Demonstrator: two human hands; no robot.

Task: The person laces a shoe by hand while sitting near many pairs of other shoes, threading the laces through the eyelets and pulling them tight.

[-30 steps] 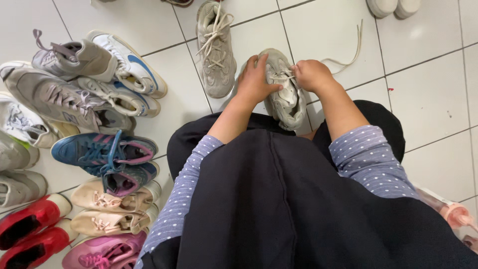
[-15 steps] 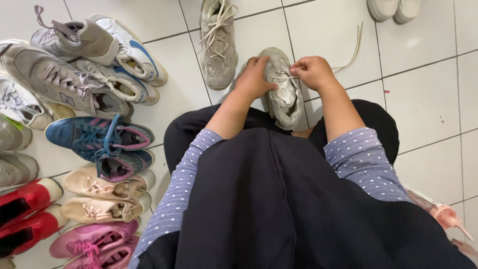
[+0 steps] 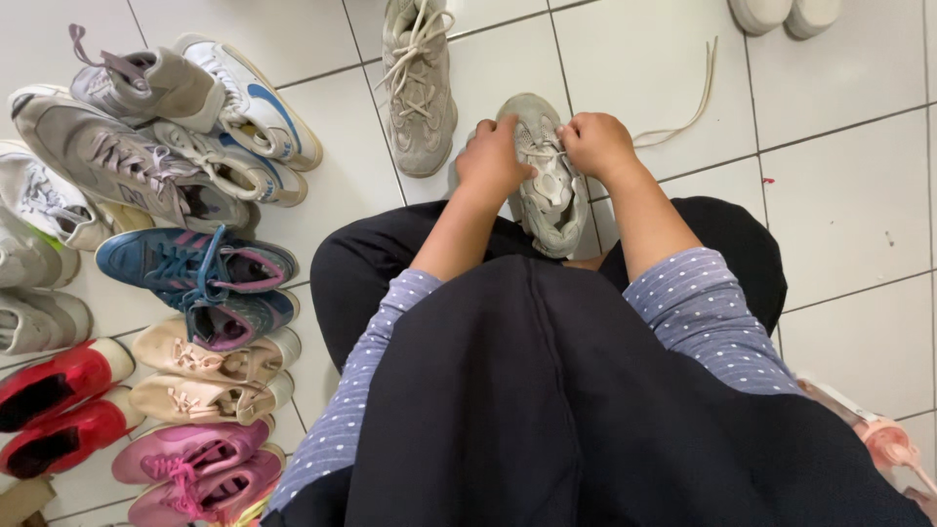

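A chunky beige sneaker (image 3: 549,190) rests on the white tiled floor in front of my knees. My left hand (image 3: 493,156) grips its left side near the toe end. My right hand (image 3: 595,143) pinches the beige lace (image 3: 683,107) at the shoe's upper eyelets; the loose end of that lace trails right and upward across the tile. The matching beige sneaker (image 3: 418,83) lies just left of it, laced, toe pointing away. My lap in dark cloth and dotted lilac sleeves fill the lower part of the view.
Many shoes lie in a heap at the left: grey and white trainers (image 3: 146,156), a blue pair (image 3: 200,273), tan flats (image 3: 210,376), a red pair (image 3: 59,405), a pink pair (image 3: 190,464). White shoes (image 3: 781,15) sit at the top right. A pink bottle (image 3: 883,439) lies at the lower right.
My hands have shifted slightly on the beige sneaker, still working at the lace. The view has tilted a little, so the shoe pile sits lower in the picture.
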